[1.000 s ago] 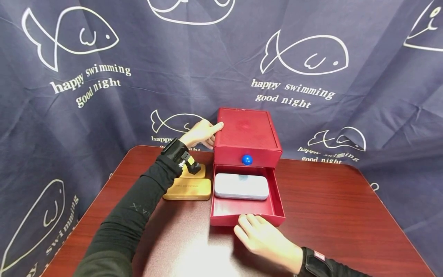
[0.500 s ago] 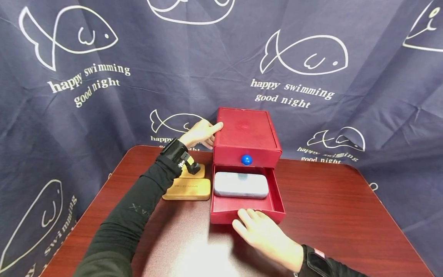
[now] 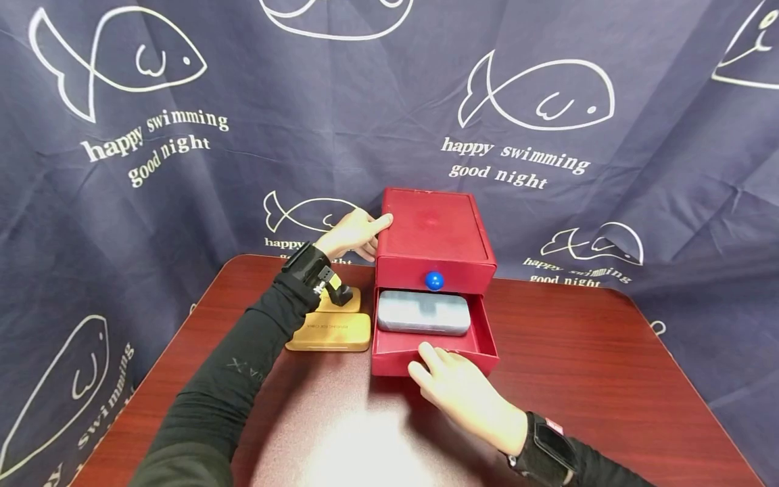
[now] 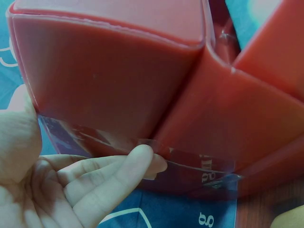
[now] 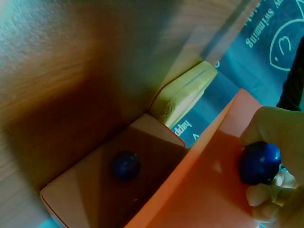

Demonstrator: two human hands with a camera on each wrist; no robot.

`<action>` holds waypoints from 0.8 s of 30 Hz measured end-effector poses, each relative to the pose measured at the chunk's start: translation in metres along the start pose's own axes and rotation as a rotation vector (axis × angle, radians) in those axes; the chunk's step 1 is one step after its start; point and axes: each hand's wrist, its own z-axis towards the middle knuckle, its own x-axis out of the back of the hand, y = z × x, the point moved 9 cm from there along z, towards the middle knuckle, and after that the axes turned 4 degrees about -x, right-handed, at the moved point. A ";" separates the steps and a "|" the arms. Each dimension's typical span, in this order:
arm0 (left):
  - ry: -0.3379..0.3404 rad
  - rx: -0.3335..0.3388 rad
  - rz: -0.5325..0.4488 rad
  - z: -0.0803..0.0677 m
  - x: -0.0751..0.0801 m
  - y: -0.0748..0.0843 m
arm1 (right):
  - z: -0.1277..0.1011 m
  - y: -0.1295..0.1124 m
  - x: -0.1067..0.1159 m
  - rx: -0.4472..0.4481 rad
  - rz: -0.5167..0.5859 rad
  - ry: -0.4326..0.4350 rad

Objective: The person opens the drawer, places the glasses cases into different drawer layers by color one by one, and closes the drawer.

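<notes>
On the table (image 3: 608, 379), the right hand (image 3: 465, 396) pinches the drawer (image 3: 481, 338) knob; the left hand (image 3: 353, 233), fingers straight, braces the cabinet (image 3: 435, 233); fingertips could get caught.

Looks like a staged recording corner set up indoors, not a lived-in room: a navy cloth backdrop (image 3: 639, 169) printed with white fish outlines and the words "happy swimming good night", hung in folds across the whole background behind the hands and wrapping round both sides. Below the hands, only a small reddish wood-grain table (image 3: 596, 379) with rounded corners, pushed right up against the cloth. On it, close to the fingers, just a red drawer box (image 3: 433, 233) and a pair of flat yellow cases (image 3: 331, 331) to its left, laid out sparsely like props.
</notes>
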 end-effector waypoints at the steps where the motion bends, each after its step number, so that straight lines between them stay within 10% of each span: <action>1: 0.001 0.001 0.001 0.000 0.000 0.000 | 0.001 0.002 -0.001 -0.010 0.007 -0.001; 24: -0.005 -0.015 0.018 0.002 0.001 -0.002 | 0.018 0.014 -0.007 -0.047 0.005 -0.019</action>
